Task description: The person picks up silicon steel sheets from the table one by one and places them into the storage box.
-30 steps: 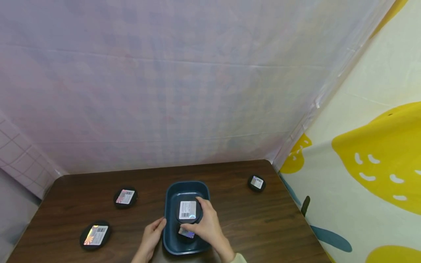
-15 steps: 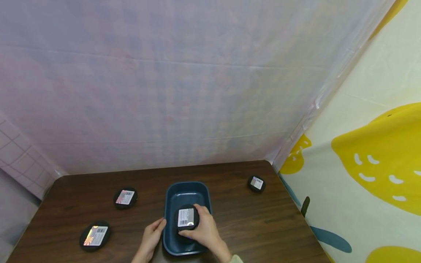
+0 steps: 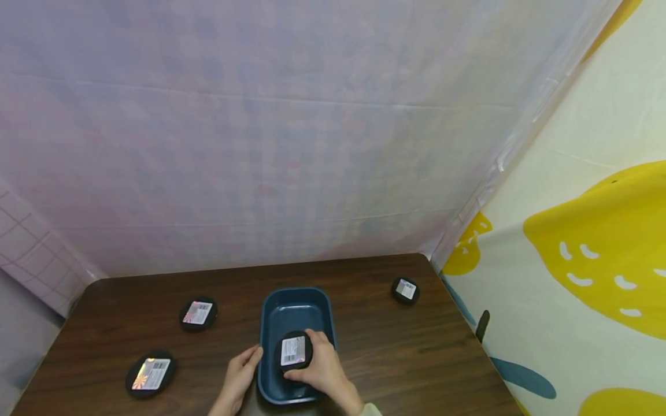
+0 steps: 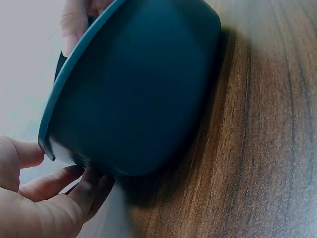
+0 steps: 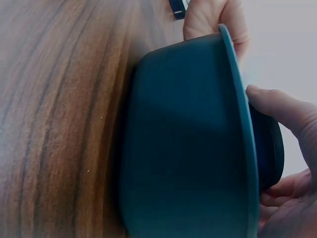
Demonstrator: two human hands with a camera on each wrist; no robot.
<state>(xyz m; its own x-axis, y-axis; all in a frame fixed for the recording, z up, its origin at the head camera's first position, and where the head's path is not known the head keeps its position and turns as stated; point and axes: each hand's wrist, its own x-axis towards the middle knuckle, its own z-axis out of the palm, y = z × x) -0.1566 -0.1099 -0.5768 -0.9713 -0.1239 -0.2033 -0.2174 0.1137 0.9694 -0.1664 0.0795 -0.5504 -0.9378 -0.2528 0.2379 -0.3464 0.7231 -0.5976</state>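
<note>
A deep blue rectangular dish [image 3: 299, 315] stands on the wooden table. My left hand [image 3: 240, 372] pinches its left rim, thumb over the edge and fingers under it against the outer wall, as the left wrist view shows at the dish [image 4: 133, 89]. My right hand [image 3: 326, 368] grips a round black container [image 3: 293, 351] with a white barcode label facing up, thumb and fingers on opposite sides. In the right wrist view this container [image 5: 267, 148] sticks up above the dish's rim. What lies beneath it in the dish is hidden.
Two more labelled black round containers lie on the left of the table: a farther one [image 3: 198, 314] and a nearer one [image 3: 151, 374]. A smaller one [image 3: 406, 290] lies at the right back. Patterned cloth [image 3: 260, 144] hangs behind the table [image 3: 395, 358].
My right hand has brought the black container down and toward me within the dish. It now covers another labelled container seen there earlier. My left hand has stayed on the rim.
</note>
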